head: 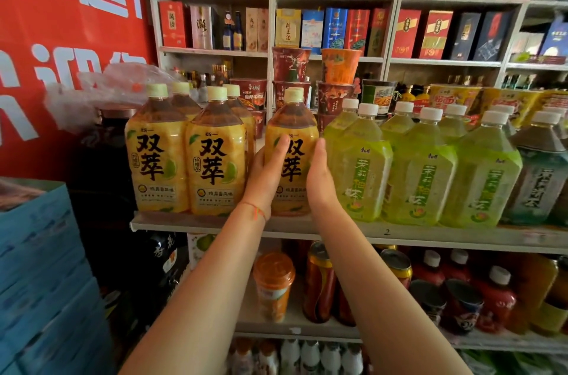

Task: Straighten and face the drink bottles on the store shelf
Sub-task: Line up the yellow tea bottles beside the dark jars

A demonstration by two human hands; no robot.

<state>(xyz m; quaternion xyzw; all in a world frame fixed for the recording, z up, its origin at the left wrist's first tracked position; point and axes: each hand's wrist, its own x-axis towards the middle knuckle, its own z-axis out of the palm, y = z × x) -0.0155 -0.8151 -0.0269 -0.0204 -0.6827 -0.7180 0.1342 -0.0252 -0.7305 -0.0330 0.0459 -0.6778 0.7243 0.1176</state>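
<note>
**A:** Which bottle is being worked on?

**B:** The third yellow-labelled plastic tea bottle with the pale green cap [291,156], standing at the front edge of the white shelf board [196,225]. It sits apart from the two matching yellow bottles [187,153] nearer the shelf's left end, and just beside the first light green plastic bottle with a white cap [358,165].

**A:** How are the hands placed?

**B:** The left hand [266,173] lies on the front of the label, fingers straight and pointing up, thumb around the left side. The right hand [319,177] is flat against the bottle's right flank, slipped between it and the green one. Neither is curled tight; they cup it between open palms.

**A:** So which step?

**B:** I'd judge it's the facing step for this bottle. Its label already points roughly outward.

**A:** And next?

**B:** Probably a slide left along the front edge to close the gap, keeping it upright and the label square to the aisle. The row of green bottles [455,171] still awaits checking.
</note>
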